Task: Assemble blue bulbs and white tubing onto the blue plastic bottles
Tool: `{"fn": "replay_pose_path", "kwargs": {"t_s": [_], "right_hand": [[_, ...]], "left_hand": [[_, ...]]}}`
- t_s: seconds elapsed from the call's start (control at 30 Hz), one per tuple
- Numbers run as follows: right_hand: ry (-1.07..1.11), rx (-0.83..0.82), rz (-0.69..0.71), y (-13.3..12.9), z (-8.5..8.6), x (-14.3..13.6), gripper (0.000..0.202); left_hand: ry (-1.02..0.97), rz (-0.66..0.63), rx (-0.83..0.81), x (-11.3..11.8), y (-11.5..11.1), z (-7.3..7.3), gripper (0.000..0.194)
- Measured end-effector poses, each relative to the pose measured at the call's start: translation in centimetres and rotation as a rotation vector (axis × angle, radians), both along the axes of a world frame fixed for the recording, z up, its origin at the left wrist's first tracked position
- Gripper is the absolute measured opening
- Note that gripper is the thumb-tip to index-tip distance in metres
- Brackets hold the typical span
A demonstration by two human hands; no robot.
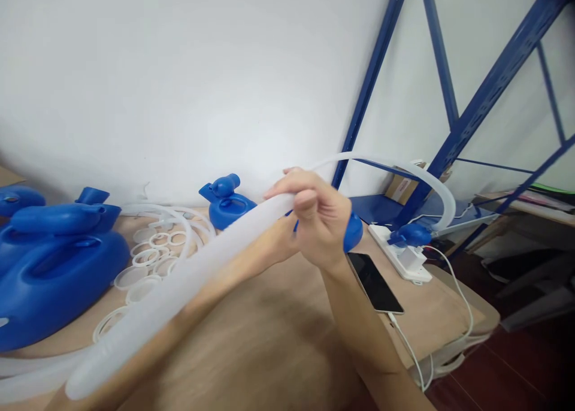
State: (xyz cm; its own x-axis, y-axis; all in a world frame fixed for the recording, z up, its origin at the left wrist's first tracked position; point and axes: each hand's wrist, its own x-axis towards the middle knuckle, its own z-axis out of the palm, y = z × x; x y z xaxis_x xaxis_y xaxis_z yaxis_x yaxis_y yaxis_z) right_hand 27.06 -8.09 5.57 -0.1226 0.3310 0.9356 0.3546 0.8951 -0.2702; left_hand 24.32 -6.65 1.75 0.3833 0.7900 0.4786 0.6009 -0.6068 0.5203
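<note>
A thick translucent white hose (215,255) slants up from the lower left to my hands, near the middle of the view. My right hand (321,219) is closed around it, thumb raised towards me. Behind and below, my left hand (281,240) is mostly covered by the right; its fingers are hidden. A blue rounded part (353,232) shows just right of my hands, and I cannot tell whether the left hand holds it. Past my hands, a hose arches right and down to a blue fitting (412,235) by the power strip.
Large blue plastic jugs (58,267) stand at the left, beside several translucent rings and lids (146,258) and coiled hoses. A smaller-looking blue jug (230,207) is by the wall. A phone (375,282) and a power strip (402,258) with cables lie at the right, near blue shelving (476,105).
</note>
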Motion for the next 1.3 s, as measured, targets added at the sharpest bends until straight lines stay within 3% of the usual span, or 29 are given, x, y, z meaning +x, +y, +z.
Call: {"fn": "replay_pose_path", "kwargs": {"t_s": [0.1,0.2,0.3,0.37,0.47,0.53,0.67,0.73,0.77,0.87,1.03,1.3], "right_hand": [[-0.139,0.023,0.12,0.8,-0.8,-1.2,0.052],[-0.281,0.076,0.194,0.8,-1.0,-2.2,0.044],[-0.494,0.106,0.067,0.3,-0.1,-1.8,0.031],[-0.566,0.105,-0.091,0.0,1.0,-0.1,0.034],[-0.554,-0.023,-0.385,0.5,2.1,5.5,0.056],[-0.531,-0.201,-0.621,1.4,1.7,10.8,0.075],[-0.27,-0.69,-1.059,3.8,-2.1,21.6,0.111],[-0.046,-0.847,-1.161,4.5,-4.6,25.5,0.11],[0.022,-0.902,-1.176,4.7,-5.6,26.9,0.099],[-0.063,-1.047,-1.141,5.0,-7.3,28.9,0.061],[-0.279,-1.24,-0.87,5.4,-6.6,28.4,0.057],[-0.055,-1.401,-1.078,5.5,-6.8,28.6,0.042]], "left_hand": [[-0.194,0.051,-0.035,-0.7,-0.1,-0.7,0.067],[-0.3,0.019,-0.083,-5.7,1.5,-2.7,0.067],[-0.288,0.029,-0.123,-9.9,4.1,-4.0,0.061],[-0.242,-0.049,-0.122,-10.7,5.6,-3.8,0.051],[-0.234,-0.183,-0.083,-10.6,7.3,-3.0,0.041],[-0.266,-0.188,-0.08,-11.1,8.0,-2.6,0.043],[-0.322,-0.108,-0.17,-13.8,8.7,-2.3,0.049],[-0.333,-0.076,-0.21,-15.3,8.9,-2.2,0.051],[-0.337,-0.072,-0.221,-15.9,8.9,-2.2,0.052],[-0.38,-0.089,-0.253,-17.0,9.2,-2.5,0.053],[-0.525,0.003,-0.319,-17.9,10.1,-3.8,0.057],[-0.505,0.105,-0.348,-18.7,11.0,-4.5,0.07]]}}
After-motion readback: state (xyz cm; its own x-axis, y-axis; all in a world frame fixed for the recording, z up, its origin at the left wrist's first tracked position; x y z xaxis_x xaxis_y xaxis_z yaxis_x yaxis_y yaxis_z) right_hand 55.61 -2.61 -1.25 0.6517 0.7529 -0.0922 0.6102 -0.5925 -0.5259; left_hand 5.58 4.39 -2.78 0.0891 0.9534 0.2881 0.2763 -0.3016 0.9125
